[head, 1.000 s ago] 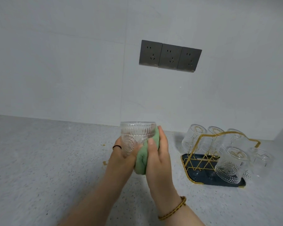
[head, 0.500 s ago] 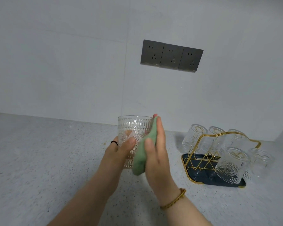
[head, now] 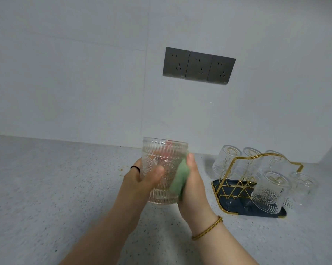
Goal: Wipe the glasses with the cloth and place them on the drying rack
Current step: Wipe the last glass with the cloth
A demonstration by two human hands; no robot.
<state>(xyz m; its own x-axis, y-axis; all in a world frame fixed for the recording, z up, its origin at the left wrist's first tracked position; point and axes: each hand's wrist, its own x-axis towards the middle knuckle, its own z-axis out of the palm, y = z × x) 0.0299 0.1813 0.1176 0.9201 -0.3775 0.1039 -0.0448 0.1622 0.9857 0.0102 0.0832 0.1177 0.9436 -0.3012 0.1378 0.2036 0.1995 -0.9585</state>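
- The left hand [head: 140, 181] grips the glass [head: 161, 165] by its lower half, thumb across the front and fingers wrapped behind
- The right hand [head: 194, 188] clamps the cloth [head: 178, 180] against the glass's right side, thumb up by the rim, fingers curled round the far wall
- The glass is held upright, mouth up, in the air over the counter [head: 56, 188], left of the rack [head: 236, 204] and well apart from it
- Judged step: wiping the outer wall; racking is not yet done
- To do it well, the left hand should likely turn the glass while the cloth hand keeps firm, even pressure, so the whole wall gets covered
- The ribs and dotted medallions pressed into the glass will probably trap water, so the cloth should be worked into the grooves, then over rim, inside and base
- Wet pressed glass may be slippery; a low, wrapping hold seems safest
- The glass is clear, thick-looking, a short tumbler widening slightly to the rim
- The cloth is soft, green and bunched into a pad
- The rack is thin gold wire on a dark blue, gold-edged tray; its glasses [head: 268, 194] hang upended and tilted
- The counter is pale speckled stone
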